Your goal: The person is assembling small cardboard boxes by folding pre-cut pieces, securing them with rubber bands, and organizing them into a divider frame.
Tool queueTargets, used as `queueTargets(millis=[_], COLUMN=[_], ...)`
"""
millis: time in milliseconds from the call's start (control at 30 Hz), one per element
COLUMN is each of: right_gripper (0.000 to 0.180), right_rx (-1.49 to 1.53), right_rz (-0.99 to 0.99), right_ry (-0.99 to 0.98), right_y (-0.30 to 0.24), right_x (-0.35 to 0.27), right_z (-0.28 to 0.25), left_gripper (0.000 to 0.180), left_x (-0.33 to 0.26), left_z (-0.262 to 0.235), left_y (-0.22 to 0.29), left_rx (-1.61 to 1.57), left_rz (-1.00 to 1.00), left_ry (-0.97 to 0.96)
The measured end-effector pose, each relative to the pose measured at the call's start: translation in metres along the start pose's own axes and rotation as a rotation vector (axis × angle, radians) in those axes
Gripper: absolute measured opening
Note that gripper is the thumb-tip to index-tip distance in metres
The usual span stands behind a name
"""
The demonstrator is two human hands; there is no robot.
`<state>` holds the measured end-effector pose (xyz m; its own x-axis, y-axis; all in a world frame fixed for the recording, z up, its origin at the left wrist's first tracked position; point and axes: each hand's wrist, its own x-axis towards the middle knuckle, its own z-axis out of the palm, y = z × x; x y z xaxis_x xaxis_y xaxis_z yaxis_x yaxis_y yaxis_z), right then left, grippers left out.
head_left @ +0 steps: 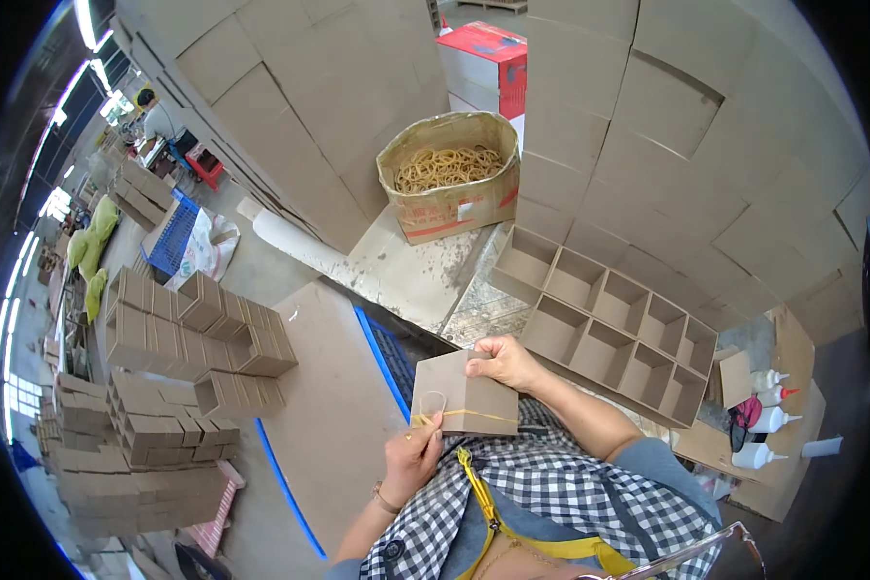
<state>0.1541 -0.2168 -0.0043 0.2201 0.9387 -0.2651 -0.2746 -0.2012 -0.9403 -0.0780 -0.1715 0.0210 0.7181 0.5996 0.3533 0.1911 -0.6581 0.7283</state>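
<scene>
checked apron (561,493) nearest; above it our left hand (411,462) pinches a rubber band (433,406) stretched round the folded cardboard stack (466,391), our right hand (506,362) gripping its top edge steady; band box (449,179) beyond.

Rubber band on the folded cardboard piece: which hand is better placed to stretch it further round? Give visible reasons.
Probably the left hand: its fingers already pinch the rubber band at the cardboard piece's lower corner. The right hand grips the top edge, steadying it.
</scene>
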Motion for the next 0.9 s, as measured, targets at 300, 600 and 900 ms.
queueTargets(millis=[300,600,900], right_gripper=[0.033,0.035,0.028], right_rx=[-0.117,-0.329,0.242], right_rz=[-0.01,-0.19,-0.474], right_ry=[-0.073,-0.008,0.479], right_y=[0.002,-0.022,-0.062], right_x=[0.04,0.056,0.07], right_z=[-0.02,-0.031,-0.113], left_gripper=[0.015,0.012,0.018], left_x=[0.047,0.106,0.166], left_z=[-0.01,-0.029,-0.047], left_y=[-0.006,-0.025,-0.06], left_rx=[-0.168,-0.089,-0.259], left_rz=[-0.324,-0.028,0.021], left_ry=[-0.293,-0.845,-1.25])
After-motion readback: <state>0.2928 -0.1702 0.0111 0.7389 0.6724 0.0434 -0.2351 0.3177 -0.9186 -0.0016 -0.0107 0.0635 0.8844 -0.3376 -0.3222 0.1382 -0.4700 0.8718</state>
